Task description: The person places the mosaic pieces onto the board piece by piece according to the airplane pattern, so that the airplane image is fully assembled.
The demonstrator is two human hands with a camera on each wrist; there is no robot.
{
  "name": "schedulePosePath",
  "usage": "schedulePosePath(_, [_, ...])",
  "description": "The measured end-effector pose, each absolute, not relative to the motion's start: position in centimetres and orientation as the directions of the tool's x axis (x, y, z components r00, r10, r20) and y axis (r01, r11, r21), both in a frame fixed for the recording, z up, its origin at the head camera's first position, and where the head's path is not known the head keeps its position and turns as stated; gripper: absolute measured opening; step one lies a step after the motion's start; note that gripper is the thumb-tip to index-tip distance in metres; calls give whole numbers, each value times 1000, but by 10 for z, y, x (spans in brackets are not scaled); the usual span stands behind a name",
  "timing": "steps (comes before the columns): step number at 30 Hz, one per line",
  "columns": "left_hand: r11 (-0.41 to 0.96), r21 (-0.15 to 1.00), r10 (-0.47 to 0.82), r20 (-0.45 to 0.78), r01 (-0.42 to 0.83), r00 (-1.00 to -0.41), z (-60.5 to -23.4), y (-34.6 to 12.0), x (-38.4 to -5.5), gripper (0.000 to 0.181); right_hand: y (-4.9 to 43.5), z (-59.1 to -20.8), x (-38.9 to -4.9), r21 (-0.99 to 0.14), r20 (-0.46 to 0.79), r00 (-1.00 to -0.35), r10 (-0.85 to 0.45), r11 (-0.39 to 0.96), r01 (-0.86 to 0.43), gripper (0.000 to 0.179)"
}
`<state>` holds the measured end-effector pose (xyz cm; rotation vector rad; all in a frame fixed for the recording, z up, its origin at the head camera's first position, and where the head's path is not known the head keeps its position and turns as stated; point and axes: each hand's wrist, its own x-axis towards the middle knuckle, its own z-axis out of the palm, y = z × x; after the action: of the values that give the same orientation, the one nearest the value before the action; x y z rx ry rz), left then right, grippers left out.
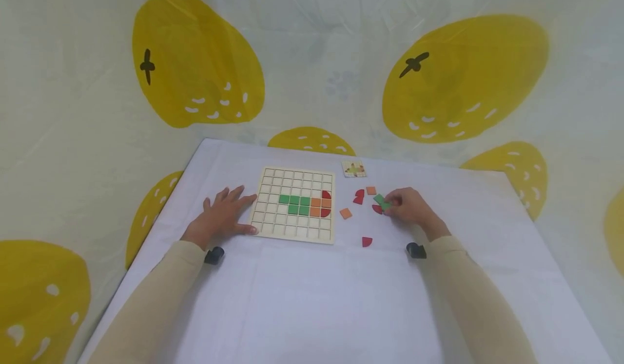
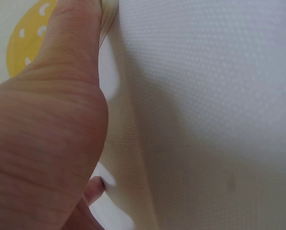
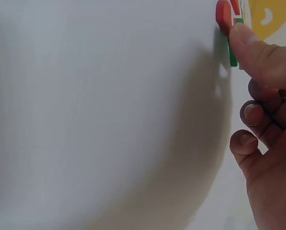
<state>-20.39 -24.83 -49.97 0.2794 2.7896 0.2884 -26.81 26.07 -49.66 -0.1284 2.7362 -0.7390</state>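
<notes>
A pale gridded board (image 1: 278,228) lies on the table with several green tiles (image 1: 294,209), 3 orange tiles (image 1: 316,211) and two red rounded tiles (image 1: 326,195) on its right half. My left hand (image 1: 219,219) rests beside it, fingers spread, with the thumb and a fingertip touching its left edge. To the right of the board, my right hand (image 1: 409,206) pinches a green tile (image 1: 385,206) between thumb and fingers. Another green tile (image 1: 378,197) and a red rounded tile (image 1: 377,209) lie right by those fingertips. In the right wrist view the thumb (image 3: 251,45) partly hides the green pieces.
Loose red tiles (image 1: 358,196) and two orange squares, one orange tile (image 1: 346,213) nearer the board, lie between board and right hand. A red rounded tile (image 1: 367,241) sits closer to me. A small picture card (image 1: 353,169) lies behind them, near the white table's (image 1: 312,299) back edge.
</notes>
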Motion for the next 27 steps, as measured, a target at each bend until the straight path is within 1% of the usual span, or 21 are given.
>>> schedulePosePath(7, [959, 230, 227, -280, 164, -933, -503, -249, -206, 103, 248, -490, -265, -517, -268, -949, -166, 856, -4, 38])
schedulePosePath(16, [961, 226, 222, -293, 159, -930, -502, -248, -205, 104, 228, -483, -258, -537, -241, -946, -215, 842, -54, 36])
schedulePosePath(22, [961, 224, 223, -285, 161, -932, -501, -248, -202, 103, 211, -478, -256, -547, -212, -940, -267, 829, -112, 27])
schedulePosePath(27, [961, 219, 226, -280, 167, -933, -500, -247, -201, 103, 199, -478, -255, -557, -198, -938, -286, 820, -132, 24])
